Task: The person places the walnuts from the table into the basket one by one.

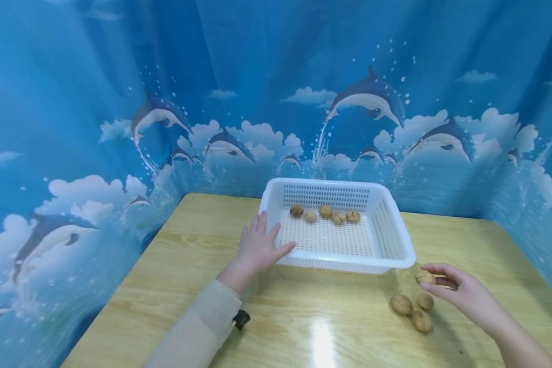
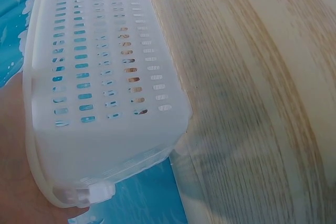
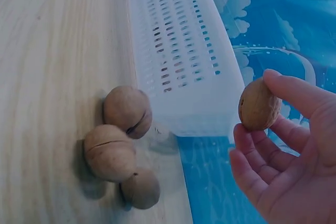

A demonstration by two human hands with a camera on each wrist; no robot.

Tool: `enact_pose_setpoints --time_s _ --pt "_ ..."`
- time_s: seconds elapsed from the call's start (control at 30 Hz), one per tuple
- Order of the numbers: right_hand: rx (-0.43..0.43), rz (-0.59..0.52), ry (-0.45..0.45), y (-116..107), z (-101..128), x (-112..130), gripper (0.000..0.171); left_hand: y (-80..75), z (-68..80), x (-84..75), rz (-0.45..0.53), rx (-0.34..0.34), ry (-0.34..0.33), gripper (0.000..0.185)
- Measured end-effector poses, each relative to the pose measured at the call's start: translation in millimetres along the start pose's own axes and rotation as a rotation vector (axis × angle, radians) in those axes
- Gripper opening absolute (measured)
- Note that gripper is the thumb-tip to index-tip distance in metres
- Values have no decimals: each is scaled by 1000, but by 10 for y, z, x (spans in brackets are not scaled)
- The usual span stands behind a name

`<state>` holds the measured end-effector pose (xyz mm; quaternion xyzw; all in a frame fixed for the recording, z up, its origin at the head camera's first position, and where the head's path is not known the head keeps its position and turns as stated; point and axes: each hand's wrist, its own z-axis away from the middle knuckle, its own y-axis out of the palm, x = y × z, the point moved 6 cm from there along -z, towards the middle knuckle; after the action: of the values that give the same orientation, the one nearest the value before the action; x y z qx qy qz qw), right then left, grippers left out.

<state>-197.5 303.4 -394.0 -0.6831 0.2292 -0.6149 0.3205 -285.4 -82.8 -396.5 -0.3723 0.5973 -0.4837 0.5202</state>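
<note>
A person's right hand (image 1: 464, 291) pinches a round, tan-shelled walnut (image 1: 425, 277) between thumb and fingertips, held just above a glossy light-wood table (image 1: 175, 286), close to the near right corner of a white perforated plastic basket (image 1: 407, 250). In the right wrist view the held walnut (image 3: 258, 105) sits at the fingertips with the palm turned up and the remaining fingers loosely curved beneath it.

Three more walnuts (image 1: 412, 310) lie in a tight cluster on the table just beside that hand; the wrist view shows those three walnuts (image 3: 122, 150) touching one another near the basket's outer wall (image 3: 184, 51).

The left hand (image 1: 259, 245) lies with fingers straight against the basket's near left corner, grasping nothing, its forearm in a beige sleeve (image 1: 198, 327) reaching across the table. The left wrist view shows the slotted side wall (image 2: 105, 77) up close.

Five walnuts (image 1: 324, 213) rest in a row along the far side of the basket's floor. A blue curtain printed with dolphins and clouds (image 1: 368, 97) surrounds the table. No writing or brand marks can be read anywhere.
</note>
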Motion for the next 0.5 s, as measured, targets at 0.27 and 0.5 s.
enact_pose_setpoints --time_s 0.27,0.5 --pt "34 -69 -41 -34 -192 256 46 -21 4 4 6 13 2 82" --pt "71 -149 -18 -45 -423 433 53 -27 0 3 -4 17 -5 82"
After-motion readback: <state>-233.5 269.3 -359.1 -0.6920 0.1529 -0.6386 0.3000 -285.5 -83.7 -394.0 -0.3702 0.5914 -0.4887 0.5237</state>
